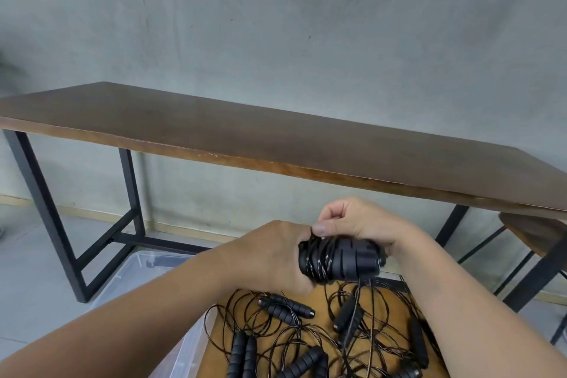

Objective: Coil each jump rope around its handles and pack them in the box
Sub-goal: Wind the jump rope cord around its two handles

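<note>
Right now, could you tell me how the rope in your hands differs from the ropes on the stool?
The held rope has cord wound around its paired handles; the loose ropes lie uncoiled and tangled. The held rope is up in both hands' grip; the loose ropes rest on the stool. Both have black ribbed handles.

Black ribbed handles (352, 258), dark cord (319, 258) with pale flecks; tan stool top (310, 310); dark brown table (245, 132), black legs; clear bin (147, 273); grey wall (276, 24).

Head-worn camera looks forward and down, close above both hands (306, 242).
</note>
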